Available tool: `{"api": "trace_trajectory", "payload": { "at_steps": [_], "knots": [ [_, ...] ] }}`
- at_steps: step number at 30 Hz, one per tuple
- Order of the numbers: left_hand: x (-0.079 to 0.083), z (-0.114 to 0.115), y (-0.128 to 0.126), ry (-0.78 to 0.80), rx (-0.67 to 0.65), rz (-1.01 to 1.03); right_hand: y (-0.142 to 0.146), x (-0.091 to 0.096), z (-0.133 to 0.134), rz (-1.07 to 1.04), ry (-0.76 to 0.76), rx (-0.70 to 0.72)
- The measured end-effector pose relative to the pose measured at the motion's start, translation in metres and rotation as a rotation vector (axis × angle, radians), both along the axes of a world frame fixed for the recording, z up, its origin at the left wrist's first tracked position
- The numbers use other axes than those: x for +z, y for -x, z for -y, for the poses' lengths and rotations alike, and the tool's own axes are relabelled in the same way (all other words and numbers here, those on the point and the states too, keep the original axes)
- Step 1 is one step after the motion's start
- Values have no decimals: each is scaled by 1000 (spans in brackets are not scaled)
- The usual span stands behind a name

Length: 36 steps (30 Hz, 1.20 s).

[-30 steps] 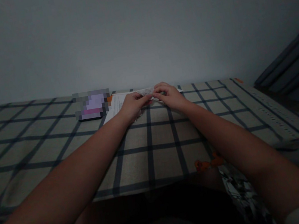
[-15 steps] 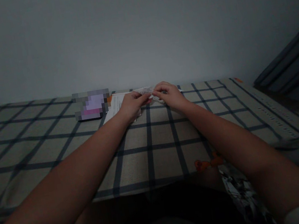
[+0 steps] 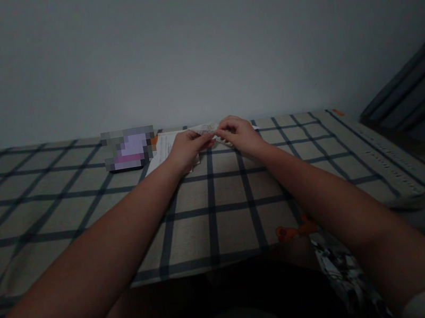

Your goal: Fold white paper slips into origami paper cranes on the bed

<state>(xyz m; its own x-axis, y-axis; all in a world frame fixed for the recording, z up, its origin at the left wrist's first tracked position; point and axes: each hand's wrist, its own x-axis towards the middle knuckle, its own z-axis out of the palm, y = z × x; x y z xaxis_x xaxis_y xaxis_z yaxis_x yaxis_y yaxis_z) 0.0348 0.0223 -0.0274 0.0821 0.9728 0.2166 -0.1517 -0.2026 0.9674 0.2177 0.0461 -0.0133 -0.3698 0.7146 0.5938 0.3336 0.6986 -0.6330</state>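
Note:
My left hand [image 3: 190,147] and my right hand [image 3: 239,132] meet over the far part of the table, fingertips almost touching. Between them is a piece of thin white paper [image 3: 206,127] with faint print, pinched in the fingers of both hands. It looks partly folded or creased, though its exact shape is hard to make out in the dim light. Flat white printed sheets [image 3: 159,151] lie on the cloth, partly covered by my left hand and wrist.
A phone [image 3: 129,152] with a lit, blurred screen stands or lies left of the sheets. A checked cloth [image 3: 226,192] covers the table, which meets a plain wall [image 3: 195,49] behind. Dark ridged panels [image 3: 420,94] are at the right. Something orange [image 3: 294,231] shows at the front edge.
The paper between my fingers has shifted slightly and shows a flatter printed face, with less of a loop below it. Both hands stay nearly in place.

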Motion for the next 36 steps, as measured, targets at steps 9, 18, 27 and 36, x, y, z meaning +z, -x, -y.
{"api": "trace_trajectory", "payload": {
  "at_steps": [9, 18, 27, 36],
  "knots": [
    [12, 12, -2, 67, 53, -168, 2, -4, -4, -135, 118, -31],
    [8, 10, 2, 8, 114, -340, -2, -2, -3, -37, 191, 7],
    [5, 9, 4, 12, 136, -358, -1, -3, -2, -51, 193, 5],
    [7, 4, 3, -1, 223, -240, -1, -3, 1, -65, 381, 115]
  ]
}}
